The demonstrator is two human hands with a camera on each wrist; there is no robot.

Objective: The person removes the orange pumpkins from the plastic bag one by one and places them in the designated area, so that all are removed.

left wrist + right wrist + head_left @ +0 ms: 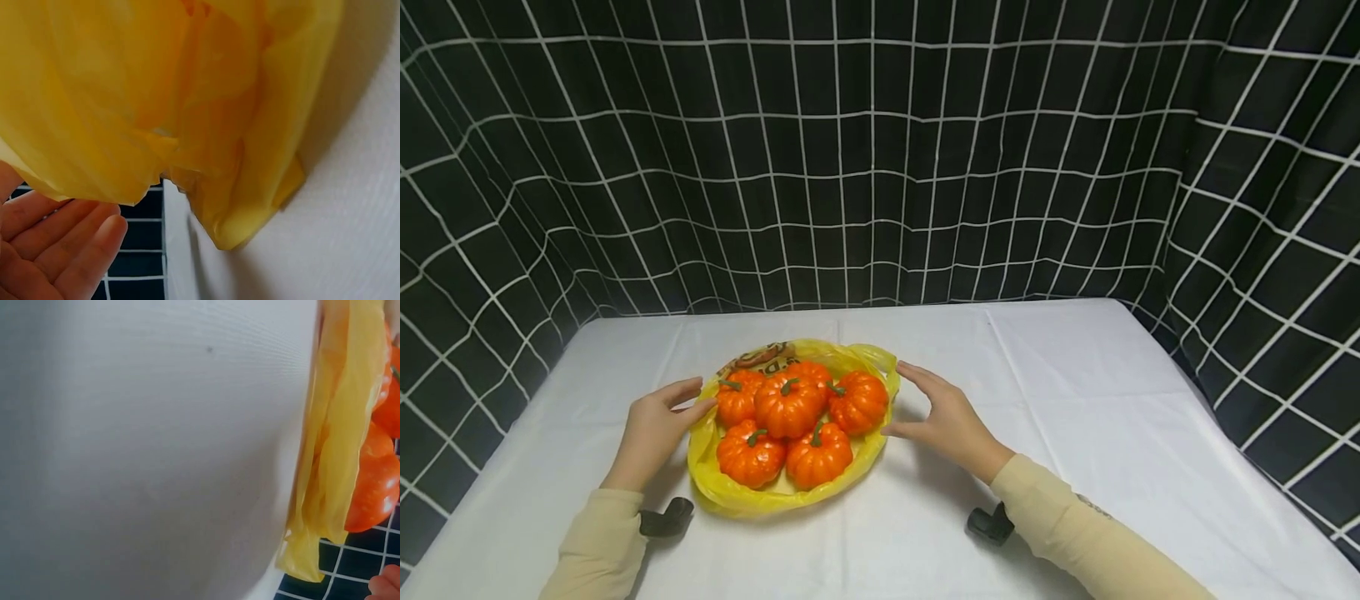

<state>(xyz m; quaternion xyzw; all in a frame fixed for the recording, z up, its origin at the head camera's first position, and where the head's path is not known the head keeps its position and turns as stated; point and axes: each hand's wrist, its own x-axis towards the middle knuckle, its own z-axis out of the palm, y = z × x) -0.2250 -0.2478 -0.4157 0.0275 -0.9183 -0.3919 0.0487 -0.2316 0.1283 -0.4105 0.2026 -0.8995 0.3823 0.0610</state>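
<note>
A yellow plastic bag [730, 498] lies with its mouth spread wide, its rim rolled low around several small orange pumpkins [788, 406] with green stems. At its left edge is my left hand [651, 429], fingers loosely bent, thumb and fingertips by the rim. In the left wrist view the palm and fingers [69, 250] look relaxed beside the bag's wall [206, 112]. My right hand [951, 421] spreads thumb and fingers at the right edge, fingertips by the rim. Only its fingertips [384, 584] show in the right wrist view, near the bag [331, 444].
A white cloth covers the table [1075, 400]. Black curtains [880, 167] with a white grid enclose the back and sides. Dark wrist devices, one [667, 518] on the left and one [991, 525] on the right, stick out by the sleeves.
</note>
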